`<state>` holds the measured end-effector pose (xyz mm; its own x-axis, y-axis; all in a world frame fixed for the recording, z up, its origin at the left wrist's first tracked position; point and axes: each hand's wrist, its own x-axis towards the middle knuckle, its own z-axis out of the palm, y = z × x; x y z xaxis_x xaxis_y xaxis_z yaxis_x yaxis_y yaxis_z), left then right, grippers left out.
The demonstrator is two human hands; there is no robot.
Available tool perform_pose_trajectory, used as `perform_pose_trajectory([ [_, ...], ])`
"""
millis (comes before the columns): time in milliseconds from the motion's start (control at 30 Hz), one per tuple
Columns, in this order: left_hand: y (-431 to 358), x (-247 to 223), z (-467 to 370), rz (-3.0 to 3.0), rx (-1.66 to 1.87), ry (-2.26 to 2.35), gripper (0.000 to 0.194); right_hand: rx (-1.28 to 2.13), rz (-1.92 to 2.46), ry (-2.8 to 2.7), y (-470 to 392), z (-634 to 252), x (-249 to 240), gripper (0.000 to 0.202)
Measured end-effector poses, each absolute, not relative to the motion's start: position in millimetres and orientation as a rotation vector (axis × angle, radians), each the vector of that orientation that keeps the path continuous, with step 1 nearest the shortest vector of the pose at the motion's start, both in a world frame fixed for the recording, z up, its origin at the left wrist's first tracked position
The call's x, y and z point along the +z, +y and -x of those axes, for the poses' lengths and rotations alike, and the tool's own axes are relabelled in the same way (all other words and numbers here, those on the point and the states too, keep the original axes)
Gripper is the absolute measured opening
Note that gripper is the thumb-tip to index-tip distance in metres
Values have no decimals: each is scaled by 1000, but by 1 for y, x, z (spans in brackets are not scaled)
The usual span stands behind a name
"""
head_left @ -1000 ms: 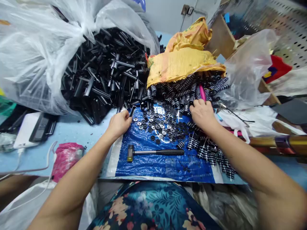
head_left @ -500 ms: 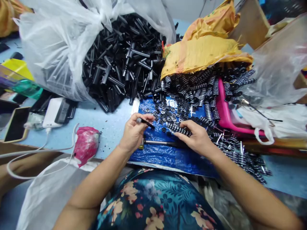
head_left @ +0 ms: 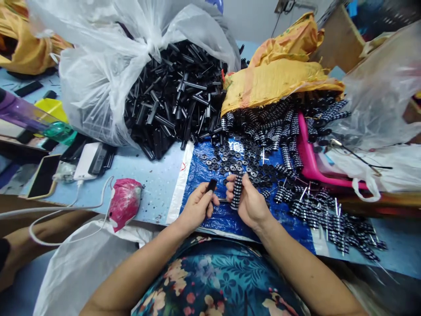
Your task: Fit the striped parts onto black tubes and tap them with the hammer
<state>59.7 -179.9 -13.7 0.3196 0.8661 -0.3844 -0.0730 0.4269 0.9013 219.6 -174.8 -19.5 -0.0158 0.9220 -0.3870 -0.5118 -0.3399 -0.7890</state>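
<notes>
My left hand (head_left: 196, 207) pinches a short black plastic piece (head_left: 211, 186), its end pointing up and away. Close by on the right, my right hand (head_left: 251, 201) is closed round a black-and-white ridged cylinder (head_left: 236, 192), held nearly upright. The two held parts are apart. Both hands are over a blue plastic sheet (head_left: 219, 219). Beyond them lie many small black discs (head_left: 225, 157). A metal rod (head_left: 223, 200) shows partly between the hands; the rest of it is hidden.
A clear bag of black tubes (head_left: 154, 105) stands at the back. Ridged cylinders spill from a yellow sack (head_left: 279, 81) beside a pink tray (head_left: 307, 153); more cylinders (head_left: 329, 219) lie at right. At left are a pink bundle (head_left: 125, 204), a white charger (head_left: 88, 161) and a phone (head_left: 44, 177).
My right hand has lifted the ridged cylinder off the sheet and turned it upright. My left hand has moved right and nearer my body, with the black piece now pointing upward. The view has shifted.
</notes>
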Motion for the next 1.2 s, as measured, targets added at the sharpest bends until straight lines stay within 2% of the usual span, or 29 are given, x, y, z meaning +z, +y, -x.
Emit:
perform_pose_trajectory([
  [233,-173,-5,-64,-905,876,1099,26,1579,1041,-555,-180,-218,-16,50],
  [367,-172,-8,-81,-1128,971,1193,27,1390,1070,-571,-180,-206,-21,42],
  [467,-170,-9,-90,-1219,966,1157,26,1298,1148,-793,-180,-206,-24,46],
  [533,-168,-7,-89,-1185,935,1140,25,1197,1153,-1126,-181,-215,-25,59],
  [600,-168,-3,-82,-1103,888,1116,28,984,1110,-1532,-183,-230,-27,93],
  [667,-170,1,-73,-1053,835,1084,31,752,1046,-1859,-186,-243,-29,112],
  [800,-175,3,-66,-1026,818,1077,41,452,939,-2052,-189,-252,-29,103],
  [933,-181,2,-70,-956,924,1147,54,222,959,-2081,-194,-245,-27,108],
  [1067,-185,0,-73,-960,1009,1130,46,16,984,-2091,-198,-238,-26,101],
  [1200,-183,1,-67,-802,976,1020,40,-49,1027,-2109,-201,-236,-24,97],
])
